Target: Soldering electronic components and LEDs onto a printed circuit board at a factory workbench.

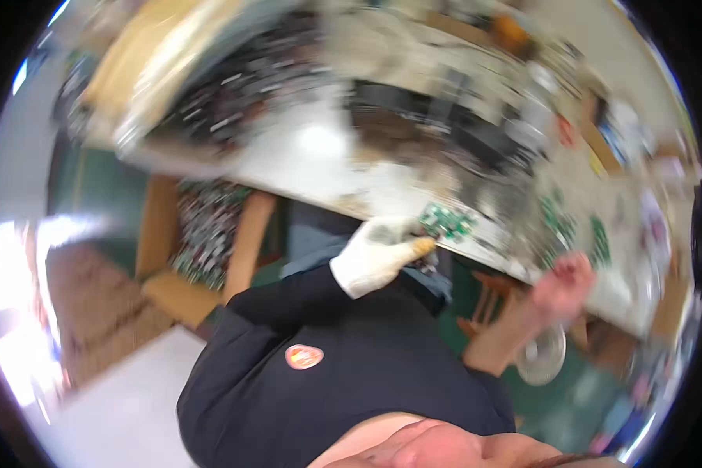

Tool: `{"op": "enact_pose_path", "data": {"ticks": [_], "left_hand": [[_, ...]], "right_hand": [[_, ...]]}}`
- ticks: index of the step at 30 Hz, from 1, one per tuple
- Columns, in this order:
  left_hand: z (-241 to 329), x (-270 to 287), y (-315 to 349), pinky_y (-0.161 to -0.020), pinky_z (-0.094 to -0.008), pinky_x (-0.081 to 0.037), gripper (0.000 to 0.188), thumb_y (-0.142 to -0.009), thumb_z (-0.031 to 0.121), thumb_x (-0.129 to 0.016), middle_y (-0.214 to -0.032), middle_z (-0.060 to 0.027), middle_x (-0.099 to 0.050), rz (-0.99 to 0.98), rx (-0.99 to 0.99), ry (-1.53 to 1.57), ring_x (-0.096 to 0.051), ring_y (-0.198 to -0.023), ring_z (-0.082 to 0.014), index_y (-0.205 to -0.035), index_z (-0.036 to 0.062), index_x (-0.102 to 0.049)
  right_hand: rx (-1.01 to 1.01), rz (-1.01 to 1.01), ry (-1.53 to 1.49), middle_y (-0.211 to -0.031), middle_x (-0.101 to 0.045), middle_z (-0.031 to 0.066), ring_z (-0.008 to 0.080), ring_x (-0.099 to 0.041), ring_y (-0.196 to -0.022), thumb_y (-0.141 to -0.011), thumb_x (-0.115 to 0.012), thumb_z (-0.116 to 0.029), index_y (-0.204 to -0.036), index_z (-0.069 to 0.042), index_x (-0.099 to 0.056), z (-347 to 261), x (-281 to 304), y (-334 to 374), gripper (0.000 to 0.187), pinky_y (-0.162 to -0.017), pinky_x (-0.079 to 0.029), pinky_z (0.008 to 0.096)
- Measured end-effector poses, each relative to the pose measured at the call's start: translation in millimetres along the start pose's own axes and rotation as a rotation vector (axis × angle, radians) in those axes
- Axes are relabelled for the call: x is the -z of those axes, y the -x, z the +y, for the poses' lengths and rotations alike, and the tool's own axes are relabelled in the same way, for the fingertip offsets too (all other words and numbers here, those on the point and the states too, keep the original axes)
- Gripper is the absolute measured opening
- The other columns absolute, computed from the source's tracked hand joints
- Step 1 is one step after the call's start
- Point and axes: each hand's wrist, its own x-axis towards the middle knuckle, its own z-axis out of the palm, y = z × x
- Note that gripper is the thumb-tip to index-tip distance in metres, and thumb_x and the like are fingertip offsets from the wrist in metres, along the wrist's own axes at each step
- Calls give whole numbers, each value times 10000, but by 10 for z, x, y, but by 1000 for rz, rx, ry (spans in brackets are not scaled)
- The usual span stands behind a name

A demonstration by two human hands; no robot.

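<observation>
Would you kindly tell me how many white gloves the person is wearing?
1: the white glove on the left hand, near the green pieces. The right hand is bare, though blurred; no worn glove is hidden.

This is a workshop, shown by its cluttered workbench (pixel 277 160), small green parts (pixel 448 222) and cardboard box (pixel 157 222) of loose pieces (pixel 207 226).

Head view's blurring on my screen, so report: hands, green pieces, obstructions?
Gloved left hand at green pieces, grip unclear. Bare right hand blurred, contents unclear. Pieces by table edge. Dark equipment beyond.
</observation>
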Motion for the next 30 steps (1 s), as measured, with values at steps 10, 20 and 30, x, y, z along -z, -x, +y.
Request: {"op": "enact_pose_path", "data": {"ticks": [10,20,30], "left_hand": [[-908,1518,508,-564,-248,-494,173,-923,123,-568,-738,-56,-631,888,-416,277,-602,-601,-123,-988,-30,-617],[-1420,3681,202,-753,-438,-480,232,-869,250,-570,-858,-207,-649,1814,-274,-626,-626,-851,-376,-906,34,-647],[-911,3356,62,-939,-424,-438,446,-719,196,-621,-1143,-210,-561,1681,7,-917,-536,-1084,-370,-1109,-11,-557]], "right_hand": [[191,-370,284,-764,-454,55,163,-442,-731,-998,-458,-254,-717,-74,-415,-253,-563,-656,337,-660,-364,272],[210,-318,343,-760,-455,63,157,-424,-715,-1001,-452,-261,-719,-64,-412,-136,-813,-668,346,-640,-347,268],[195,-351,466,-741,-462,54,147,-419,-656,-989,-461,-177,-710,-64,-411,-317,-602,-529,305,-573,-345,255]]}}
